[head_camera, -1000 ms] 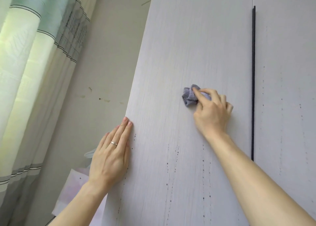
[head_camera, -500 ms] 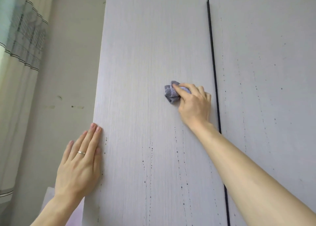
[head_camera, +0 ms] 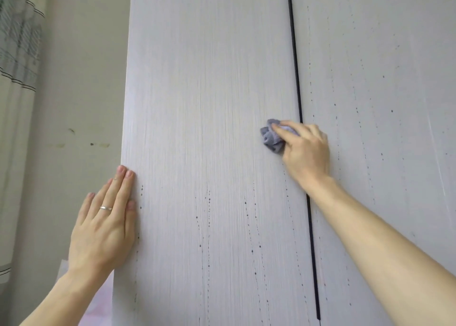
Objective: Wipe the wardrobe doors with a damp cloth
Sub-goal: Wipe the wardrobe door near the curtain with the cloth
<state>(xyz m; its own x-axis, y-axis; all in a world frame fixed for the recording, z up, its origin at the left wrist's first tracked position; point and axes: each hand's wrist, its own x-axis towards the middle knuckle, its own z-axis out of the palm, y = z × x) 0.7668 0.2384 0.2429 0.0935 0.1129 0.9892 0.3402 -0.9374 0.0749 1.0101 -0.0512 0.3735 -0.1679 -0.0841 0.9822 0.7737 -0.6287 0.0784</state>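
Right hand (head_camera: 304,150), clenched on bunched cloth (head_camera: 271,138), has slid rightward across left door (head_camera: 209,103) to the handle strip (head_camera: 297,79); left hand (head_camera: 106,217) still flat, released. Speckled lower area remains.

Two pale grey wardrobe doors with fine vertical wood grain stand shut side by side, the left door (head_camera: 209,128) and the right door (head_camera: 382,91), split by a thin dark gap. Small dark specks run down both. A crumpled grey-blue cloth (head_camera: 271,138) presses against the left door, near the gap.
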